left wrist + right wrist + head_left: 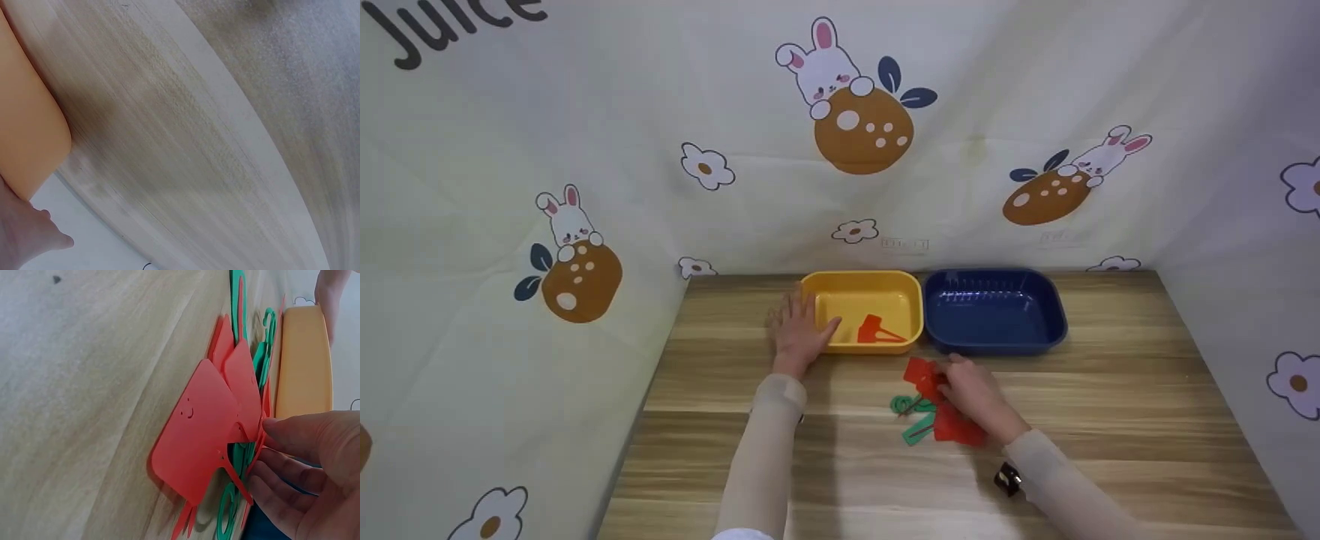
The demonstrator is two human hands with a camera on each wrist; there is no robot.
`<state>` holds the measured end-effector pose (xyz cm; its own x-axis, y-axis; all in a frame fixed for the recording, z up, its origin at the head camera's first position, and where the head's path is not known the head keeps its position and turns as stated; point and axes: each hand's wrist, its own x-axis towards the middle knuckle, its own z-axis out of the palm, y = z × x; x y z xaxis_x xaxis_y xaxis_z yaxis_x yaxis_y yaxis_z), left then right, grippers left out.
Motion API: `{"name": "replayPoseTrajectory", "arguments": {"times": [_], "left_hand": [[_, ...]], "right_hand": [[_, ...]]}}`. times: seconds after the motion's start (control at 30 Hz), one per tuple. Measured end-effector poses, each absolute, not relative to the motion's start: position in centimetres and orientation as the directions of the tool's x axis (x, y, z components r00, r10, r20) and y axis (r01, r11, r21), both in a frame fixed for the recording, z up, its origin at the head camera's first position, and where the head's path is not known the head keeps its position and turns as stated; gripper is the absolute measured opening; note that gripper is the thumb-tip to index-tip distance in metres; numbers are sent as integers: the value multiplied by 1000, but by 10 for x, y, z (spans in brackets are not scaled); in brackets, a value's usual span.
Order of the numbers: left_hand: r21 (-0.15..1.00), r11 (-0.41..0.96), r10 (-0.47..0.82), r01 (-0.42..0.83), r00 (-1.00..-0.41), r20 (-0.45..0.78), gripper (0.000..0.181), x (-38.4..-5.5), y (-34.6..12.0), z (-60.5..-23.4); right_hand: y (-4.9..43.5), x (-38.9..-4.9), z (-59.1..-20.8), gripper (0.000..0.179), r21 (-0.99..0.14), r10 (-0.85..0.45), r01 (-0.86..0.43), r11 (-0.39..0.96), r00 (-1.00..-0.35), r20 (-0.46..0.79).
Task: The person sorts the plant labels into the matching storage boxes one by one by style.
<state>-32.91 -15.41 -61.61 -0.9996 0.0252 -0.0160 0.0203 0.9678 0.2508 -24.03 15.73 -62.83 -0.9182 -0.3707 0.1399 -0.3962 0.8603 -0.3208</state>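
Note:
My left hand (799, 330) rests at the left rim of a yellow basin (915, 311), fingers extended and thumb over the front rim. Inside that basin lies a flat red plastic piece (870, 328) with a thin stem. My right hand (975, 386) pinches a red plastic piece at the edge of a small pile in front of the basins. In the right wrist view, the pile shows flat red pieces (191, 433), one with a smiley cut-out, mixed with green plastic pieces (226, 512). My right fingers partly hide the piece they hold.
A dark blue basin (990, 322) stands to the right of the yellow one, close beside it. Both are on a wood-grain table (1125, 420), near its back edge. A cloth printed with rabbits and oranges (862, 131) hangs behind and along both sides.

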Motion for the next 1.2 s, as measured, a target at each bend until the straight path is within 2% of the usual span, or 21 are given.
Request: {"name": "replayPoseTrajectory", "arguments": {"times": [0.4, 0.77, 1.2], "left_hand": [[216, 976, 10, 0, -999, -43, 85, -330, -155, -618], [194, 981, -11, -22, -998, -54, 85, -334, -154, -622], [200, 980, 1, -6, -999, -37, 85, -334, -154, -623]], "right_hand": [[156, -239, -630, 15, -319, -355, -384, 866, -923, 146], [156, -241, -633, 19, -339, -347, -373, 864, -928, 135], [155, -242, -634, 11, -330, -342, -364, 871, -931, 126]]}}
